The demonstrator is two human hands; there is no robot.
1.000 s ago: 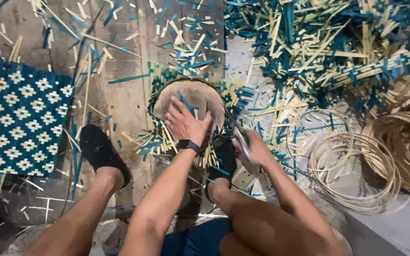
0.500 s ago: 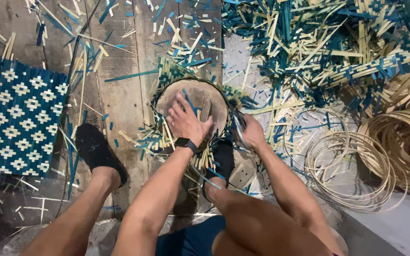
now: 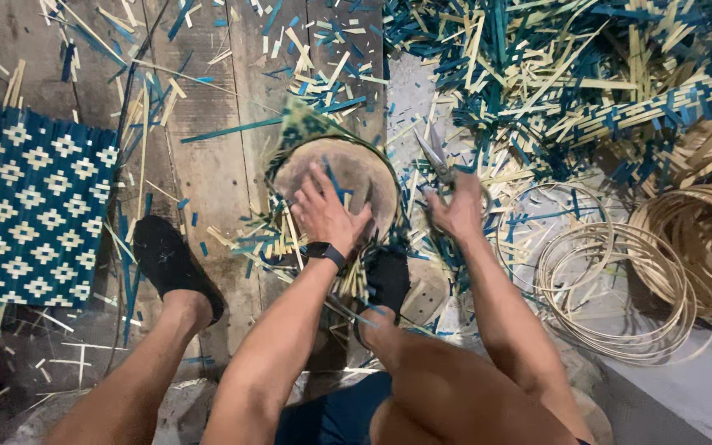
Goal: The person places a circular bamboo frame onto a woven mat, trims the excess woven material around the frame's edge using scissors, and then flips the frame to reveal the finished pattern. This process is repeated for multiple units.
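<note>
Head view, looking down: the left hand (image 3: 325, 216) lies flat, fingers spread, on the round wooden form (image 3: 348, 177) at the centre of the frame, pressing the blue-and-natural woven piece (image 3: 302, 132) whose strip ends stick out around the form's rim. This grip is open and holds nothing; it only bears down. The right hand (image 3: 457, 213), just right of the form, is closed around the handles of a pair of shears (image 3: 434, 152), blades pointing toward the top of the frame. Whether the blades are parted cannot be told. To trim well, it seems best to keep the palm firm so the form does not turn, bring the blades close to the rim, and cut the protruding ends in short bites while keeping the spread fingers clear of the edge. The form lies directly under the left grip and just left of the shears, not touching them. A black-shod foot (image 3: 386, 280) sits at the form's lower edge. A patterned woven mat (image 3: 30, 206) lies at the left, coiled rattan hoops (image 3: 611, 288) at the right, cut strips (image 3: 587, 74) heaped at the upper right of the floor.
</note>
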